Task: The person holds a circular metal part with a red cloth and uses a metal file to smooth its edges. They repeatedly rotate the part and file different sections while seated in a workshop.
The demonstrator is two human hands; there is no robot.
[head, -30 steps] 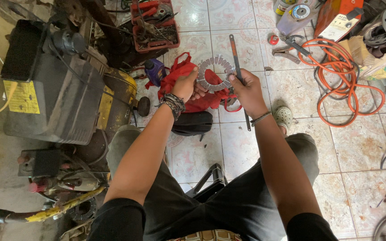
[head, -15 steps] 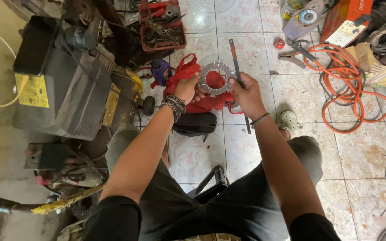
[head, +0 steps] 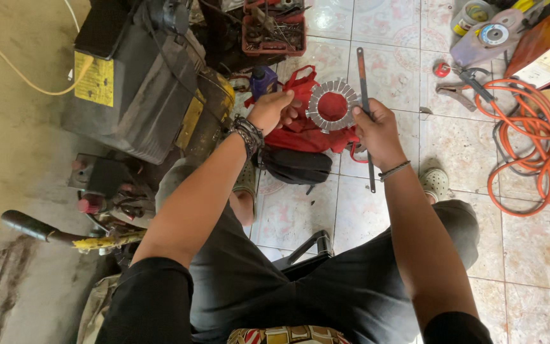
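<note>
My left hand (head: 274, 109) holds the left rim of a grey metal ring with slotted teeth (head: 333, 106), kept up in front of me. My right hand (head: 377, 130) grips a thin dark metal rod or blade (head: 364, 89) that runs upright along the ring's right edge and touches it. Through the ring's hole I see a red cloth bag (head: 313, 137) lying on the tiled floor below. A black pouch (head: 297, 165) lies just beneath the bag, near my knees.
A large black engine machine with yellow labels (head: 138, 89) stands at the left. A red tray of tools (head: 275, 28) sits at the top. An orange coiled hose (head: 529, 146), a plastic bottle (head: 485, 38) and an orange box (head: 545, 44) lie at the right.
Both hands and the toothed ring have stayed together; the view has shifted slightly, and the rod now sits closer against the ring's right edge.
</note>
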